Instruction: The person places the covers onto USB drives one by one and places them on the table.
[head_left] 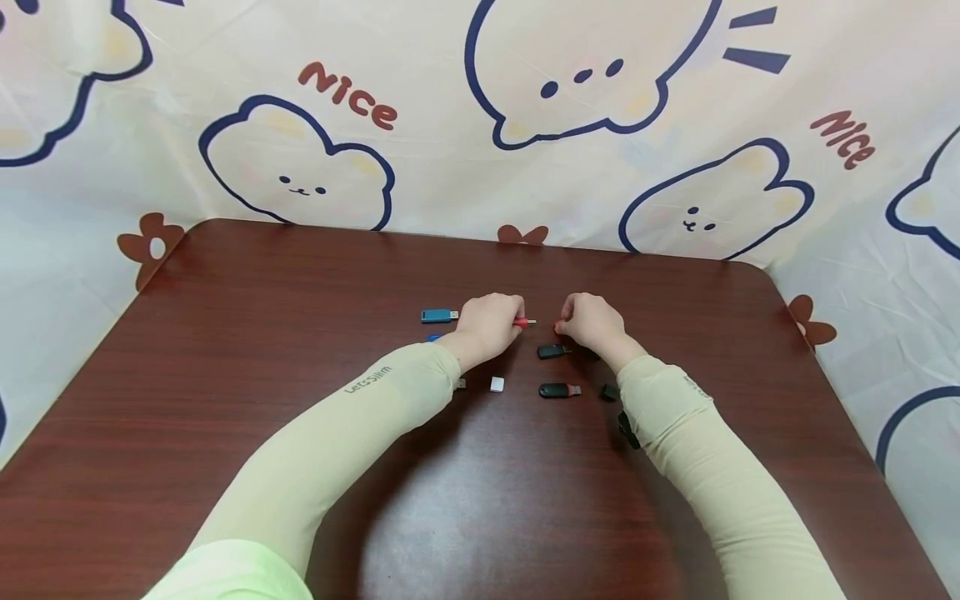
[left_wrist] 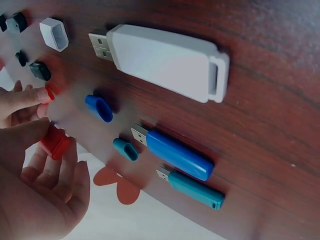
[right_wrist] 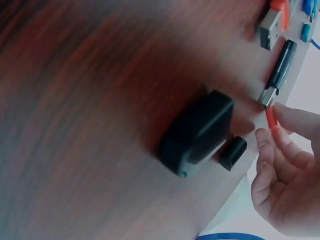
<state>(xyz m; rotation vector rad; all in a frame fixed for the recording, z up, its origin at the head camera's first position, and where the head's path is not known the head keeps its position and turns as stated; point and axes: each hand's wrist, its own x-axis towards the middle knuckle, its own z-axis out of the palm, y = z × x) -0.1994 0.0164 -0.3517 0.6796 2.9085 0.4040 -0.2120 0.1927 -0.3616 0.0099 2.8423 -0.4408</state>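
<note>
Between thumb and fingers, my left hand (head_left: 486,327) grips a red USB stick (left_wrist: 56,142), its metal plug pointing right in the head view. A short distance to the right, my right hand (head_left: 594,325) pinches a small red cap (right_wrist: 271,118) at its fingertips. A gap separates plug and cap. Just below the right fingertips lies a black USB stick (head_left: 551,352). Nearer the front is a black and red USB stick (head_left: 557,390). The left wrist view shows a blue USB stick (left_wrist: 180,156) and a teal one (left_wrist: 196,189) behind the left hand.
A large white USB stick (left_wrist: 165,62) lies near a white cap (head_left: 497,384). A blue cap (left_wrist: 100,108) and a teal cap (left_wrist: 126,149) stand by their sticks. Black caps (right_wrist: 200,134) lie under the right forearm. A patterned curtain (head_left: 450,183) borders the brown table (head_left: 337,275).
</note>
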